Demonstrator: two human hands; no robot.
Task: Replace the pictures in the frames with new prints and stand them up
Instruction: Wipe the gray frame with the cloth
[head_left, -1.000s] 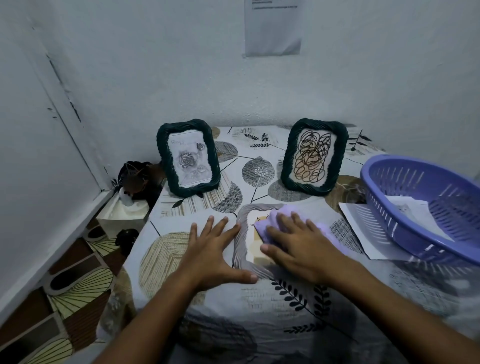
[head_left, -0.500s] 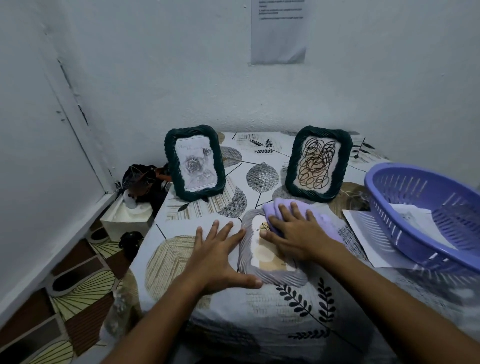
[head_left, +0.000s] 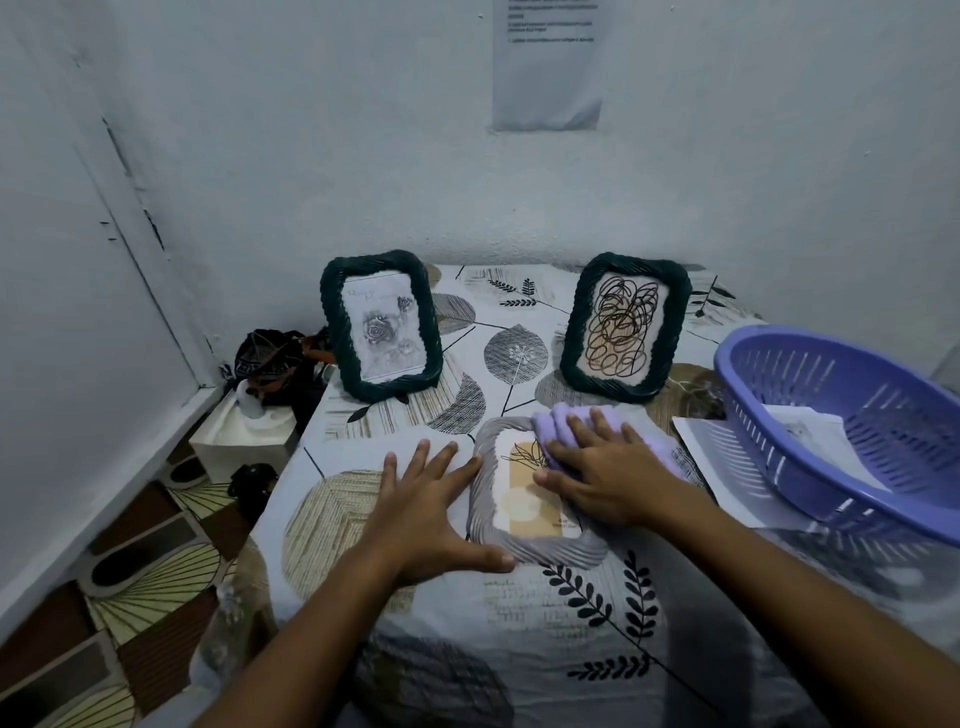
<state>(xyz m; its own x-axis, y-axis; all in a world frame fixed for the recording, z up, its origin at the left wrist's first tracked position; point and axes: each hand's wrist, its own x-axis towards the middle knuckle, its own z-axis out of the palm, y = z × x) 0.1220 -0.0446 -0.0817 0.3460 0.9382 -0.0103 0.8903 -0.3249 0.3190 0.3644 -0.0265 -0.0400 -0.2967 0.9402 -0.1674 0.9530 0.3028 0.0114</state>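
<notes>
Lying flat near the middle of the leaf-patterned tabletop (head_left: 545, 613): a grey frame (head_left: 535, 545) with a beige-and-white print showing inside it. Left hand (head_left: 431, 514) spread flat on the cloth just beside the frame's 9 o'clock edge, fingers straight and fanned, thumb stretched along the frame's near corner and touching it. Right hand (head_left: 608, 478) laid over the frame's 2 o'clock corner, fingers straight, pressing a lilac cloth (head_left: 563, 428) down onto the frame; holding nothing by curl or pinch as far as can be seen.

Standing upright at 11 o'clock from the grey frame: a dark green frame (head_left: 382, 325) with a pale rose drawing. Standing at 1 o'clock: a second dark green frame (head_left: 626, 327) with looping brown and black scribbles, tilted slightly back. Both well apart from each other.

At 3 o'clock: a purple basket (head_left: 810, 431) with paper inside, resting partly on a white sheet (head_left: 711, 457). Pinned on the wall at 12 o'clock: a printed notice (head_left: 548, 62). Off the tabletop at 9 o'clock, on the floor: a white box (head_left: 234, 441) and a dark bundle (head_left: 275, 364).
</notes>
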